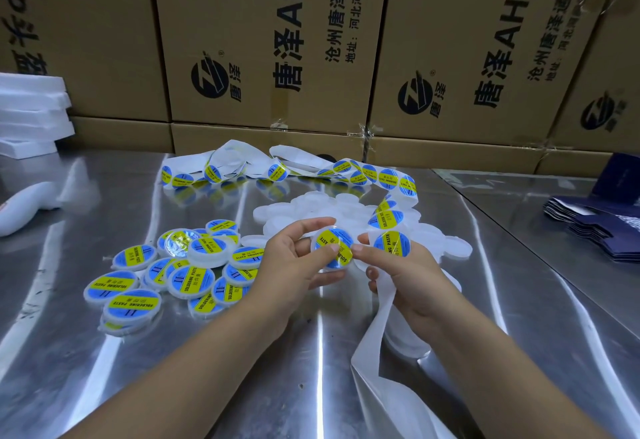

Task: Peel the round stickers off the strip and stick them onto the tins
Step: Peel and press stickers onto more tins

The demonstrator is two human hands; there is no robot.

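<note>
Held tin: one round white tin (313, 243) was up off the surface (311, 369) near the middle of the view, between the two hands.
Sticker: one blue-and-yellow sticker (341, 236) lay on its lid (part of "SOLDERING PASTE" could be read).
Left hand: the left hand (294, 260) was curled round the tin from the left, with its thumb pressed on the sticker.
Right hand: the right hand (405, 274) had its fingers curled round the strip (375, 327), and its thumb tip touched the tin's right edge.
Strip: one strip ran from a loose heap at the far side, round to the right and down into the right hand. One sticker sat just above that hand's thumb. About a dozen more showed farther along. The bare backing trailed off below.
Labelled tins: some fourteen labelled tins (190, 281) lay in an overlapping pile to the left (an exact count could not be told).
Bare tins: a heap of bare tins (311, 204) lay just behind the hands, too blurred to count.
Beyond: stacked cardboard boxes (270, 40) formed a wall. About four foam slabs (31, 109) sat far left, and one pile of dark blue cartons (601, 232) lay far right.
</note>
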